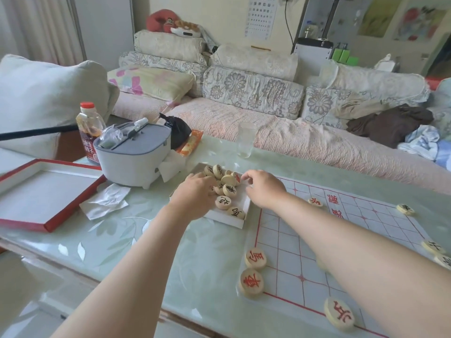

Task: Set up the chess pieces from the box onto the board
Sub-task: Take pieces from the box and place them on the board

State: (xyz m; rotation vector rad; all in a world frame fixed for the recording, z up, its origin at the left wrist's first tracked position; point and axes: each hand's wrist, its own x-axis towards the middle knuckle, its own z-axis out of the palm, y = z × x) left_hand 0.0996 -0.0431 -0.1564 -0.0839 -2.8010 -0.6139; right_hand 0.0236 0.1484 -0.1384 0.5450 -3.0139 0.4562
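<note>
Three red-lettered pieces lie at the board's (280, 242) near edge: the 兵 piece (339, 317), the 車 piece (251, 281) and the 馬 piece (255, 258). In the box (227, 222), a black 馬 piece (236, 212) can be read. The board bears the red characters 漢界 (333, 200). An eye chart (262, 15) shows rows of E signs. The white characters on the bottle label (88, 147) are unreadable.

Left hand (195, 193): was bare.
Left forearm (136, 254): was bare throughout.
Right hand (264, 189): was bare.
Right forearm (341, 240): was bare too.
</note>
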